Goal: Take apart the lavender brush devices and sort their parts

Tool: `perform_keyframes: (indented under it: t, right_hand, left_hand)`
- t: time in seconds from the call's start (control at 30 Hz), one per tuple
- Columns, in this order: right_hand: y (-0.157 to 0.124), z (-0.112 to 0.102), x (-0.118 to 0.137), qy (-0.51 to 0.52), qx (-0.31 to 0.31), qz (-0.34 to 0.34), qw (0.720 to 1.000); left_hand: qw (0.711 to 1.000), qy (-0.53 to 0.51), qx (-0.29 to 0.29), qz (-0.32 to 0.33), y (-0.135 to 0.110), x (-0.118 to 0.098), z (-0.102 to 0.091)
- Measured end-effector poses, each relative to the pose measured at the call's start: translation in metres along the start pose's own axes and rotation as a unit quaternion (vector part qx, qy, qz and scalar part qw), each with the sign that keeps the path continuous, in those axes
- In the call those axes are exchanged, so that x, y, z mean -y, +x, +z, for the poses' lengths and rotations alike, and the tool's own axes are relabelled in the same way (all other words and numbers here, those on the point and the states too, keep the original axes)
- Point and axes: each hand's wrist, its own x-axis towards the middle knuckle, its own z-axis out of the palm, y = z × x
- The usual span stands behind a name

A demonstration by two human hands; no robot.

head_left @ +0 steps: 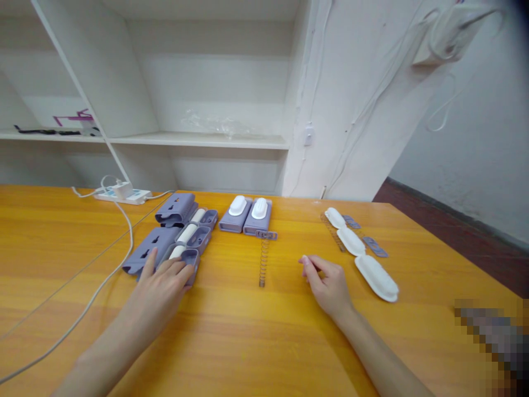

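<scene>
My left hand point(163, 278) lies flat with its fingers stretched over the nearest of the purple plastic housings point(151, 248), its fingertips touching a purple tray part with a white roller point(184, 255). My right hand point(326, 281) rests on the orange table point(248, 342) with its fingers curled together and nothing visible in them. It sits between a thin metal spring point(263, 262) on its left and several white oval caps point(376, 277) on its right.
Two purple blocks with white caps point(247, 215) stand at the back centre. More purple housings point(176, 209), small purple clips point(375, 246), another spring point(333, 231) and a white power strip point(122, 193) with cables lie around. White shelves stand behind the table.
</scene>
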Motion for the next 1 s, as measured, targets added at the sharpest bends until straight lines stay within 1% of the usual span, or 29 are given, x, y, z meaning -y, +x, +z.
perform_keyframes:
  t: [0.17, 0.27, 0.33, 0.4, 0.43, 0.5, 0.53, 0.57, 0.63, 0.7, 0.77, 0.8, 0.87, 0.93, 1.0]
  right_hand:
    - [0.000, 0.000, 0.000, 0.002, 0.000, -0.004, 1.000]
    - [0.000, 0.000, 0.000, 0.001, 0.002, -0.005, 1.000]
    - [0.000, 0.000, 0.000, 0.002, 0.001, -0.007, 1.000]
    - [0.000, 0.001, 0.000, 0.003, 0.000, -0.011, 1.000]
    - [0.000, 0.001, -0.001, 0.003, 0.000, -0.012, 1.000]
    - [0.001, 0.001, -0.001, 0.005, -0.001, -0.012, 1.000]
    - [0.001, 0.001, -0.001, 0.006, -0.001, -0.011, 1.000]
    - [0.001, 0.002, -0.001, 0.007, -0.001, -0.011, 1.000]
    - [0.000, 0.002, -0.001, 0.007, 0.001, -0.012, 1.000]
    - [0.000, 0.002, -0.001, 0.006, 0.002, -0.014, 1.000]
    - [0.000, 0.003, -0.003, 0.006, -0.004, -0.017, 1.000]
    - [0.000, 0.004, -0.004, 0.005, -0.008, -0.018, 1.000]
    - [0.002, 0.006, -0.007, -0.004, -0.023, -0.013, 1.000]
    - [0.004, 0.007, -0.011, -0.030, -0.049, -0.001, 0.998]
    - [0.006, 0.008, -0.013, -0.076, -0.067, 0.013, 0.995]
  left_hand:
    - [0.999, -0.029, -0.010, 0.019, 0.006, 0.012, 0.005]
    - [0.999, -0.025, -0.012, 0.028, 0.009, 0.018, 0.008]
    - [0.999, -0.011, -0.023, 0.022, 0.010, 0.019, 0.009]
    - [0.999, -0.001, -0.049, 0.016, 0.012, 0.014, 0.005]
    - [0.998, -0.003, -0.063, 0.016, 0.014, 0.008, 0.002]
    - [0.996, -0.022, -0.080, 0.017, 0.019, -0.011, -0.007]
    - [0.997, -0.043, -0.067, 0.025, 0.023, -0.024, -0.012]
    - [0.997, -0.064, -0.040, 0.027, 0.027, -0.038, -0.016]
    - [0.995, -0.102, 0.013, 0.013, 0.040, -0.070, -0.020]
    - [0.991, -0.122, 0.048, -0.024, 0.056, -0.100, -0.018]
    - [0.988, -0.127, 0.073, -0.057, 0.071, -0.123, -0.011]
    - [0.986, -0.128, 0.082, -0.061, 0.078, -0.130, -0.006]
    - [0.988, -0.126, 0.082, -0.027, 0.087, -0.138, 0.003]
    - [0.990, -0.120, 0.071, 0.013, 0.090, -0.137, 0.010]
    - [0.991, -0.115, 0.057, 0.037, 0.089, -0.130, 0.014]
